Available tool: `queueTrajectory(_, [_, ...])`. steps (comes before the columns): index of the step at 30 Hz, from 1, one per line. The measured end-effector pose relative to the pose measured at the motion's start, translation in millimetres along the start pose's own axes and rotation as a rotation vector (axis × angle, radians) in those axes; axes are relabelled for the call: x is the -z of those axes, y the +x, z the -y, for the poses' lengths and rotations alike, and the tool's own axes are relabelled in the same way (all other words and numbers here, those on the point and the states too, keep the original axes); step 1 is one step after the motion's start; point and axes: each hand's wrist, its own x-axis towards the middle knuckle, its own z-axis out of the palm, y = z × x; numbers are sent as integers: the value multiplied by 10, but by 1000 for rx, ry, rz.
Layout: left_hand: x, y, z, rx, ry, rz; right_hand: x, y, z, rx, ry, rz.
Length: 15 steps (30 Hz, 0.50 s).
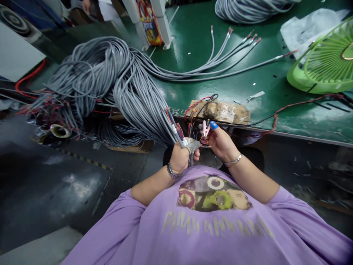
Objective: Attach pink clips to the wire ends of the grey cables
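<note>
Clasping a grey plastic-sheathed cable end, the left hand apparently steadies thin multicoloured wires beside the right hand, which pinches a pink clip-like tool.

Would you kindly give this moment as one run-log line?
left hand: closed on grey cables | right hand: beside pink clip, grip unclear | between hands: thin coloured wires | on green bench: lime fan

Light, seemingly from overhead, is glinting off the green tabletop; the floor is lying dim, and blur is softening the stretched edges.
</note>
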Motion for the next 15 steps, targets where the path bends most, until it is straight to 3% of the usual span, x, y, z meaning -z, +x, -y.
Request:
queueTrajectory(9, [-74, 52, -34, 30, 7, -13, -78, 66, 6, -140, 108, -16])
queueTrajectory(15, [-72, 86, 6, 24, 30, 14, -114, 85, -4, -136, 140, -50])
